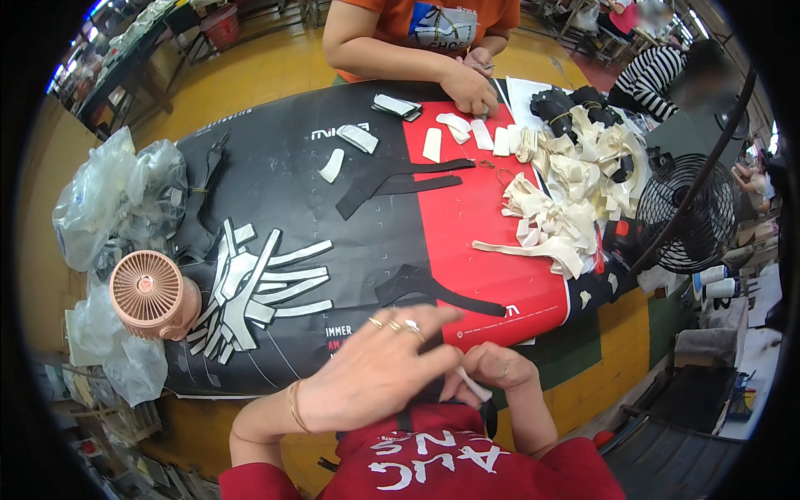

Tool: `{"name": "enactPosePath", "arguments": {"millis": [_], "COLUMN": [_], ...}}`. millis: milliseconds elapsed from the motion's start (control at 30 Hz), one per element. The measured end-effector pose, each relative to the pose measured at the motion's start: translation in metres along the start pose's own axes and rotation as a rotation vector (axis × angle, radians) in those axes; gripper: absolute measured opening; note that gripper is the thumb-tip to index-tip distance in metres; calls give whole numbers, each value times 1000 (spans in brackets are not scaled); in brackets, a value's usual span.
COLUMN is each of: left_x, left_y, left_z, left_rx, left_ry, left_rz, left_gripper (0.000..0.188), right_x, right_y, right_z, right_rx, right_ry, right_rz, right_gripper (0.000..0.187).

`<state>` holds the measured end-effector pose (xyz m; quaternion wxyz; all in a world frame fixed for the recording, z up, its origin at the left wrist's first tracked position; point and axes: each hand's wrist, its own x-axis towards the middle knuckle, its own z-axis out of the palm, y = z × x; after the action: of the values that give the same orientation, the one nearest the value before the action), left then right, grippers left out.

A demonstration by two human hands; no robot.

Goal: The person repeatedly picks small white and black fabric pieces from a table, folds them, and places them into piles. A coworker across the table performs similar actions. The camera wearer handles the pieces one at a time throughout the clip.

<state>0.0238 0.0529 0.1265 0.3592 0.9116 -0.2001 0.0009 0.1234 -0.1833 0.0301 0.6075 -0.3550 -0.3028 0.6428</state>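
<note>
Close to my chest, my right hand (500, 368) is closed, pinching a short off-white fabric strip (473, 385). My left hand (379, 367), with rings on it, reaches across from the left, fingers stretched and apart, its tips next to the right hand. Whether its thumb touches the strip is hidden. Beyond my hands, a black fabric piece with a narrow tail (433, 292) lies on the black and red table cover (292, 179). Left of it sits a pile of white strips with dark edges (254, 283).
A pink fan (154, 296) and clear plastic bags (121, 196) stand at left. Cream fabric strips (575, 183) are heaped at right, near a black fan (690, 212). Across the table, a person in orange (425, 42) handles small white pieces. Black straps (400, 179) lie mid-table.
</note>
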Motion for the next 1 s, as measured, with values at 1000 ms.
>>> {"name": "enactPosePath", "arguments": {"millis": [1000], "left_x": [-30], "left_y": [-69], "left_z": [70], "left_rx": [282], "left_ry": [178], "left_rz": [-419], "left_gripper": [43], "right_x": [-23], "right_y": [-47], "right_z": [-37], "right_rx": [-1543], "right_ry": [1621], "right_rz": [-26], "right_gripper": [32]}}
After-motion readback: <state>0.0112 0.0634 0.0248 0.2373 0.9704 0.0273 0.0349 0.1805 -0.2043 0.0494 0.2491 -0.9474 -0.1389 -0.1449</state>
